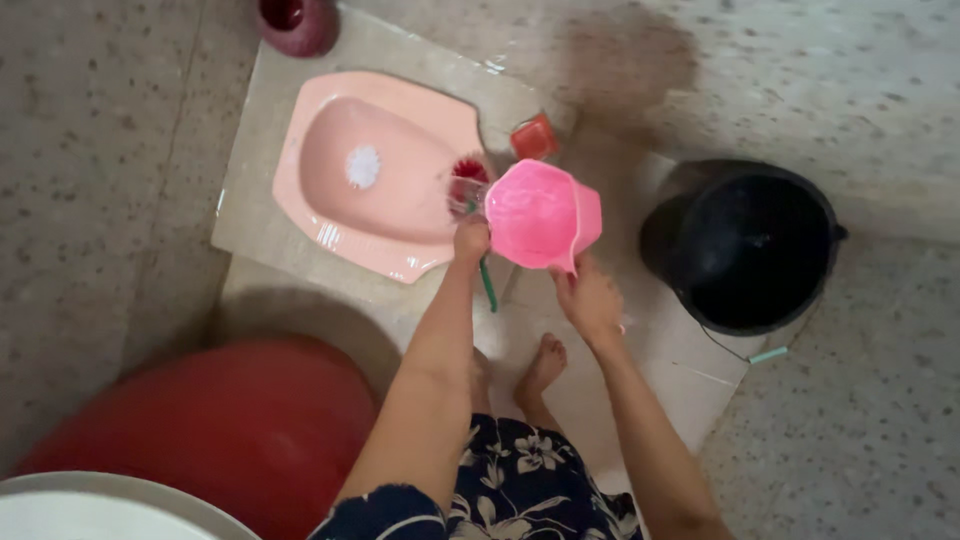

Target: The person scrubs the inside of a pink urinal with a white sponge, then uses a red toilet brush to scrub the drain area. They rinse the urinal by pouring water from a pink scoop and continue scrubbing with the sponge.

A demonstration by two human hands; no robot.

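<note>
Down on the tiled floor, the left hand (471, 240) is clenched round a green-handled brush (470, 182), its red bristles at the rim of one pink squat toilet (330, 215). The right hand (590, 298) grips a pink jug (543, 215), tilted beside the brush. One black bucket (745, 245) stands right; a red tub (215, 430) sits near left.

My mug (541, 214) is glossy pink plastic; the squat pan (340, 205) glazed, smooth ceramic; the floor (90, 180) speckled, matt stone.
</note>
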